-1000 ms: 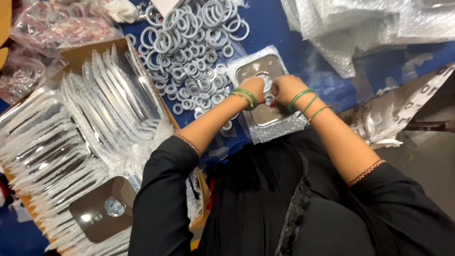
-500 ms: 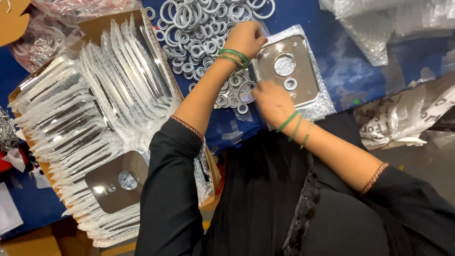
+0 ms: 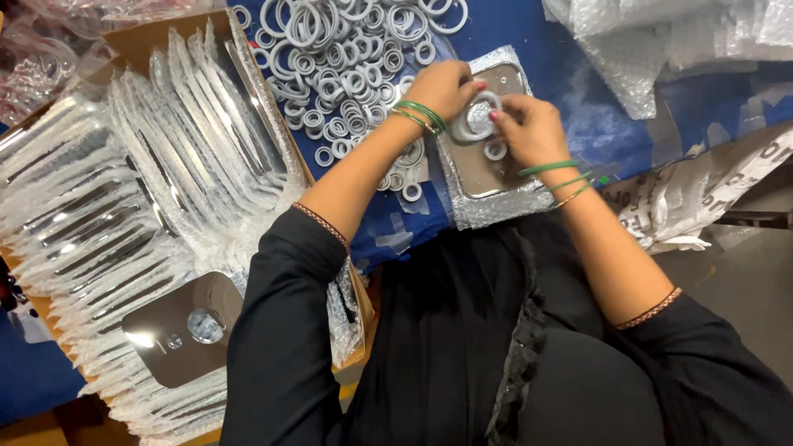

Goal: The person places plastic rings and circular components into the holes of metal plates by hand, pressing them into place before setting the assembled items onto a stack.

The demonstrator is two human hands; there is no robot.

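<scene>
Over the blue table (image 3: 545,91), both forearms reach forward and converge on a shiny metal plate (image 3: 483,165) lying on bubble wrap. Left hand (image 3: 442,87) and right hand (image 3: 529,124) each curl their fingers, pinching one large white ring (image 3: 477,116) between them. Loose rings (image 3: 347,49) crowd just left; open cloth lies right.
</scene>
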